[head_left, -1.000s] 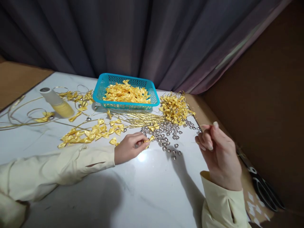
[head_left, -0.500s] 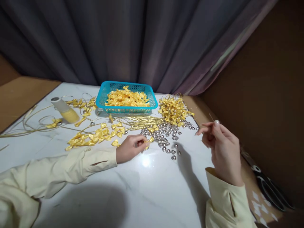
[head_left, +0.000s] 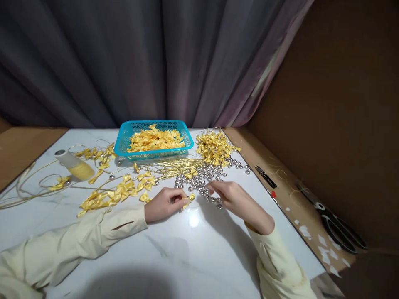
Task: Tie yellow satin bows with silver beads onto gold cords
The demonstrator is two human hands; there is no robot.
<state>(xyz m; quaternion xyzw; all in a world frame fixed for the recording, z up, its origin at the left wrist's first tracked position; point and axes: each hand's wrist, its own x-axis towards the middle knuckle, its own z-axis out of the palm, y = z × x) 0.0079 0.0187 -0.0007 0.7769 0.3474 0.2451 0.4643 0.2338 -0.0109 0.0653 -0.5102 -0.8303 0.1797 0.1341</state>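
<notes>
"The hands?"
"Left hand (head_left: 165, 204), low, pinches a yellow ribbon bow (head_left: 191, 197); right hand (head_left: 232, 197), at its three o'clock, bends over silver bells (head_left: 202, 173), can't tell its grip."
"Around?"
"Blue basket (head_left: 156, 152) at twelve, yellow bottle (head_left: 79, 169) at ten."

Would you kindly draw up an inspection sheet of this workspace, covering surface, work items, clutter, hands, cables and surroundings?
Surface: white marble-patterned tabletop
Work items: yellow bows, silver beads, gold cords, blue basket holding more bows
Clutter: scissors and white scraps at right
Left hand: pinches a small bow
Right hand: fingers at the beads; grip unclear
Cables: nothing seen
Surroundings: dark curtain behind
</notes>
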